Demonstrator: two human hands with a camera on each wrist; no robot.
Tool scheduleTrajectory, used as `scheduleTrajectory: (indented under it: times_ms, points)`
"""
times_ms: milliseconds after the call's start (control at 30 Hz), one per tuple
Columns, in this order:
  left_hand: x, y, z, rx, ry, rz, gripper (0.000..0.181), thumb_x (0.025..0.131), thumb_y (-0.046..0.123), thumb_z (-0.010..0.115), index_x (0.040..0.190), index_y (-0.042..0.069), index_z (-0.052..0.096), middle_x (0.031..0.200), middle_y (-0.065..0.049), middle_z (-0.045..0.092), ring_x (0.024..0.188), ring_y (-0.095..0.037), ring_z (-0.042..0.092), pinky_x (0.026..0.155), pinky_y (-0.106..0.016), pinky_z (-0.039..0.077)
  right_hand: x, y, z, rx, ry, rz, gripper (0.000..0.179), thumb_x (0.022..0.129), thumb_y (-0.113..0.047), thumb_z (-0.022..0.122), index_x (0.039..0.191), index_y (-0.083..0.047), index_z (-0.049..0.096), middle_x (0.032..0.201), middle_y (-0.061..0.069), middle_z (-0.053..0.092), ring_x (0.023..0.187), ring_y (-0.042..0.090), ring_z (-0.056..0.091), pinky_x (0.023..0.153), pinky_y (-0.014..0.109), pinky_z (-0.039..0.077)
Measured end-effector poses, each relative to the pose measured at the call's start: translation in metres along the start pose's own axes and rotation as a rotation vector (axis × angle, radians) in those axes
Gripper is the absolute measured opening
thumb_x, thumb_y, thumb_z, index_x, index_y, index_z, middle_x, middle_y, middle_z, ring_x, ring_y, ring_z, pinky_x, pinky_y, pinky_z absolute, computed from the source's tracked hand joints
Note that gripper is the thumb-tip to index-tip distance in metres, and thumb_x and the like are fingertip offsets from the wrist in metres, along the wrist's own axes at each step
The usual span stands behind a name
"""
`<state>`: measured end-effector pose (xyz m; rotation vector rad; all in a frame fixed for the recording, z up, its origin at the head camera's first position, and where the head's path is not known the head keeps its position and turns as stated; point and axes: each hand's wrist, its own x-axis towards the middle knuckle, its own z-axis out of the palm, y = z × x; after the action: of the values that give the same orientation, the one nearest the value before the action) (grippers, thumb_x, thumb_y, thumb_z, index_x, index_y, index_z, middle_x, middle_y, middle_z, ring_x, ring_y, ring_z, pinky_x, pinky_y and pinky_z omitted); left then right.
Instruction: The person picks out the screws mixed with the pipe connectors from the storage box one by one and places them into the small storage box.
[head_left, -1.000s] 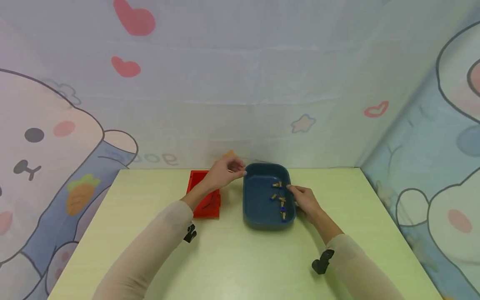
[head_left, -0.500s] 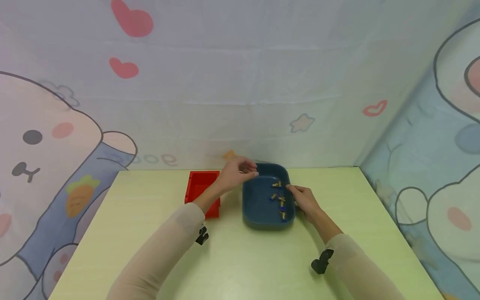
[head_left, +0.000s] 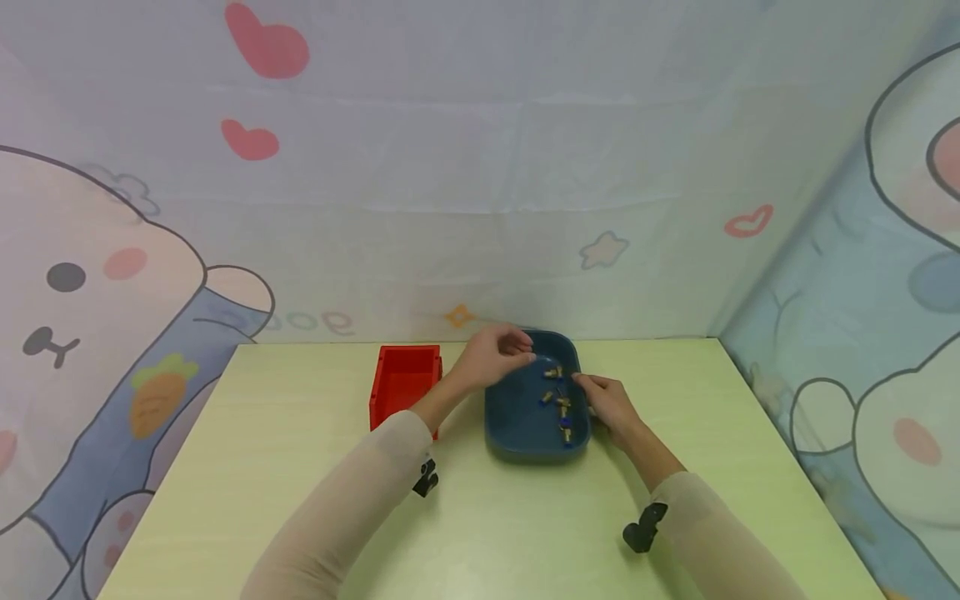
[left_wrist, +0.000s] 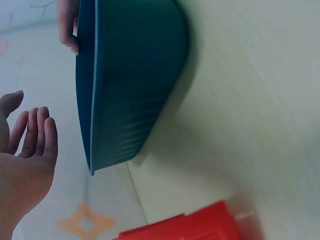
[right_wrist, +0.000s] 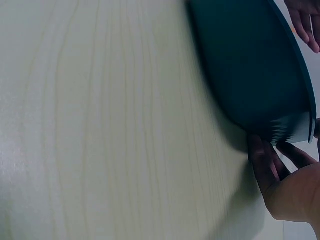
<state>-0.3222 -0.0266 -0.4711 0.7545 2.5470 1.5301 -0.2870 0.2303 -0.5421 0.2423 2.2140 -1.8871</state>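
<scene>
A dark blue basin [head_left: 517, 429] stands on the table with several small brass fittings with blue ends [head_left: 565, 408] lying in its right half. My right hand [head_left: 611, 407] grips the basin's right side, thumb over the rim and fingers against the outer wall, as the right wrist view shows. Above the basin's far left part hovers my left hand [head_left: 497, 354]. In the left wrist view its thumb and fingers [left_wrist: 41, 132] are apart, loosely bent, with nothing seen between them.
Left of the basin sits a red rectangular bin [head_left: 403, 379], its near right part hidden by the left forearm. The pale wooden table [head_left: 480, 517] runs back to a printed cloth [head_left: 480, 208]. Black cameras [head_left: 643, 527] are strapped at both wrists.
My left hand has moved right, from beside the red bin to over the basin, uncovering most of the bin. My right hand stays on the basin, and the fittings lie as before.
</scene>
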Motion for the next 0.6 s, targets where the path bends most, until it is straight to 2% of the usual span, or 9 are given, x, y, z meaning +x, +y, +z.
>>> scheduleTrajectory:
  times_ms: [367,600]
  points:
    - [0.005,-0.006,0.021,-0.03,0.012,-0.036,0.033,0.1,0.023,0.077,0.126,0.002,0.072,0.114,-0.004,0.075,0.101,-0.016,0.071,0.089,-0.03,0.059,0.001,0.001,0.0,-0.026,0.009,0.004,0.061,0.11,-0.041,0.055,0.15,0.005,0.055,0.15,0.025,0.057,0.14,0.041,0.053,0.116,0.056,0.043]
    - [0.004,0.0,0.027,-0.054,0.003,-0.039,0.035,0.102,0.021,0.074,0.13,0.001,0.07,0.118,-0.006,0.075,0.105,-0.017,0.072,0.09,-0.032,0.059,0.001,0.002,0.0,-0.026,0.009,-0.002,0.06,0.11,-0.041,0.055,0.149,0.005,0.055,0.15,0.025,0.057,0.14,0.04,0.053,0.116,0.055,0.043]
